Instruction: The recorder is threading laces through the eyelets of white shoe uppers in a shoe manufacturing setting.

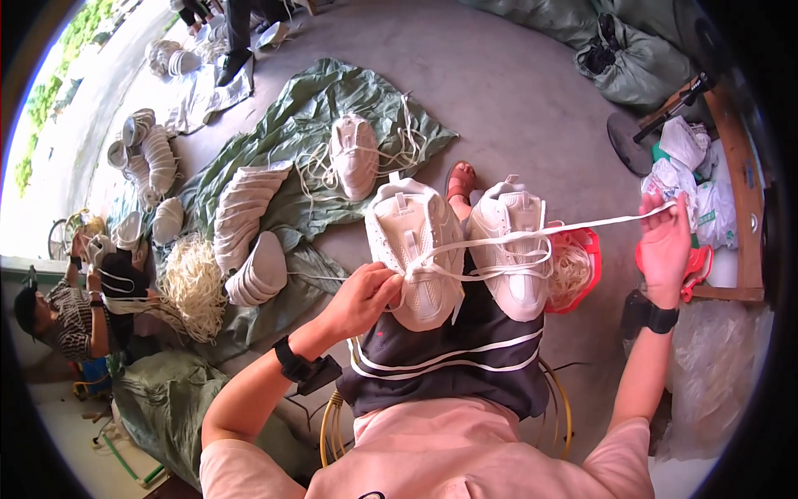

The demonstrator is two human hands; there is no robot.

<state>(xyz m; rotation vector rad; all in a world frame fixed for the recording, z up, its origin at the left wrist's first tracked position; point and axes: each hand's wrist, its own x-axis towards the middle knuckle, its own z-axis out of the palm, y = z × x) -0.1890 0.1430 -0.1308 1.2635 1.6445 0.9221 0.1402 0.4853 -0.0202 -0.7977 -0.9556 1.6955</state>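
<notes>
The fingertips of the left hand meet the side of the left white shoe so closely that whatever lies between them is hidden; the end of the drawn-out lace is lost in the right hand, and the lettering on the shoe's tongue is too small to read. The right white shoe covers part of the red basket, while the seated body conceals the seat of the yellow-framed chair. The upper edge cuts off a standing person, and the lower edge crops the chest emblem.
</notes>
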